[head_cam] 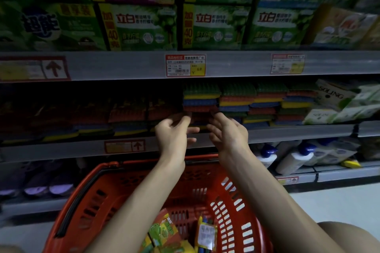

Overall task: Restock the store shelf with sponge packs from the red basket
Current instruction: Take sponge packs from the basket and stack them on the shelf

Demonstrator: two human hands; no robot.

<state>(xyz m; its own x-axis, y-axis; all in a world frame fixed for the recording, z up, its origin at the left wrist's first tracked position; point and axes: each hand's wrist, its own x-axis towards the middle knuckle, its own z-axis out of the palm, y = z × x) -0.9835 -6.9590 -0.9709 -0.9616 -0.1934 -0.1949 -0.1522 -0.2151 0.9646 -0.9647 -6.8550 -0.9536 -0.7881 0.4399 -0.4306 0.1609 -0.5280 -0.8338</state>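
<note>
Stacks of sponge packs (200,98) in green, yellow, blue and red fill the middle shelf (287,131). My left hand (173,135) and my right hand (228,133) reach to the shelf's front edge, one on each side of the lowest packs of the left stack. The fingers are loosely spread and only the fingertips touch the packs. Nothing is gripped in either hand. The red basket (98,195) sits below my forearms. Inside it lie a pack with a green and orange label (162,230) and another pack (205,234).
Green detergent boxes (139,26) line the shelf above, over a price tag (185,65). White bottles with blue caps (292,160) lie on the lower shelf at right. White packets (337,100) sit right of the sponges. Darker sponge packs (127,117) lie to the left.
</note>
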